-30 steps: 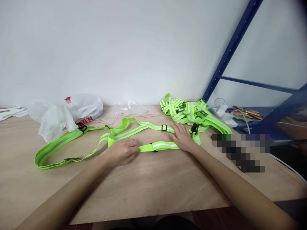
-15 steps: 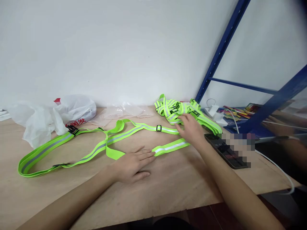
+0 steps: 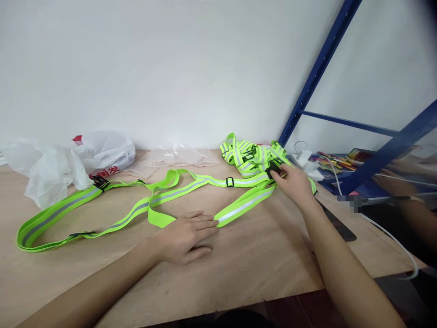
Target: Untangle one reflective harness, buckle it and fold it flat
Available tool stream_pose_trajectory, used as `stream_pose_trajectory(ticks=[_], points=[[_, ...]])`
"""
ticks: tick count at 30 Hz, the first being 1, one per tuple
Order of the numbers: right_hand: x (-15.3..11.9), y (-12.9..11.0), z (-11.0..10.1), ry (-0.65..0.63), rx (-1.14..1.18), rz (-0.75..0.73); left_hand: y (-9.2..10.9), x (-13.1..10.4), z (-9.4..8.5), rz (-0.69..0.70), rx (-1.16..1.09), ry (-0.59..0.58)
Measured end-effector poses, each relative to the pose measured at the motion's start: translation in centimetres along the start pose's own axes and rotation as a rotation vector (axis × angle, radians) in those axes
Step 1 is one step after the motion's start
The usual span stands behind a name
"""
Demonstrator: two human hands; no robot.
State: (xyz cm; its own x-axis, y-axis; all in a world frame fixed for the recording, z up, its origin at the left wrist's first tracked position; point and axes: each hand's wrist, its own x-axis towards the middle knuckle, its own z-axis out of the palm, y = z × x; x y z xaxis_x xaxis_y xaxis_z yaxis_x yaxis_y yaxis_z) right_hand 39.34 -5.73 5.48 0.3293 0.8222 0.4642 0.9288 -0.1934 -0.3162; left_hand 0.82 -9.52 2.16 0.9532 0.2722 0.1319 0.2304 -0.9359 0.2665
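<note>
A neon green reflective strap harness [image 3: 184, 194] lies spread over the wooden table. My left hand [image 3: 187, 237] rests flat on it, fingers stretched out over the lower band. At the harness's right end, my right hand [image 3: 292, 182] pinches a black buckle [image 3: 273, 170] between thumb and fingers. Another black buckle [image 3: 100, 182] sits at the left loop, and a black slider [image 3: 230, 182] is on the upper band. Behind my right hand is a heap of similar green straps [image 3: 252, 157].
White plastic bags [image 3: 109, 152] lie at the back left, with clear bags [image 3: 174, 156] beside them. A dark phone [image 3: 336, 222] is partly under my right forearm. A blue metal frame [image 3: 310, 73], white cable [image 3: 392, 234] and colourful packets [image 3: 336, 161] stand or lie at the right.
My right hand has moved right and closed on the black buckle, and the lower band's right end has lifted and shifted. My left hand stays flat in nearly the same place.
</note>
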Motion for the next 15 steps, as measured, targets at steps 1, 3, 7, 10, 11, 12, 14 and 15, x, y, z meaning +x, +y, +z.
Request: stream_pose_trajectory(ticks=[1, 3, 7, 10, 11, 12, 14, 15], points=[[0.0, 0.0, -0.1, 0.053, 0.027, 0.006, 0.0, 0.0, -0.1, 0.000, -0.003, 0.005], [0.0, 0.0, 0.0, 0.131, 0.067, 0.020, 0.1, 0.1, -0.2, 0.002, -0.009, 0.017], [-0.3, -0.2, 0.5, 0.271, 0.125, -0.056, 0.4, 0.1, -0.6, 0.017, -0.013, 0.034], [-0.7, -1.0, 0.8, 0.346, 0.195, -0.256, 0.6, 0.1, -0.8, 0.021, -0.011, 0.044], [-0.8, -1.4, 0.8, 0.354, 0.212, -0.328, 0.6, 0.1, -0.8, 0.021, -0.008, 0.047], [-1.0, -1.8, 0.8, 0.350, 0.222, -0.398, 0.7, 0.1, -0.8, 0.023, -0.004, 0.051], [-1.3, -2.6, 0.8, 0.316, 0.222, -0.528, 0.7, 0.2, -0.8, 0.033, 0.006, 0.065], [-1.4, -2.9, 0.8, 0.291, 0.213, -0.581, 0.7, 0.3, -0.8, 0.042, 0.011, 0.076]])
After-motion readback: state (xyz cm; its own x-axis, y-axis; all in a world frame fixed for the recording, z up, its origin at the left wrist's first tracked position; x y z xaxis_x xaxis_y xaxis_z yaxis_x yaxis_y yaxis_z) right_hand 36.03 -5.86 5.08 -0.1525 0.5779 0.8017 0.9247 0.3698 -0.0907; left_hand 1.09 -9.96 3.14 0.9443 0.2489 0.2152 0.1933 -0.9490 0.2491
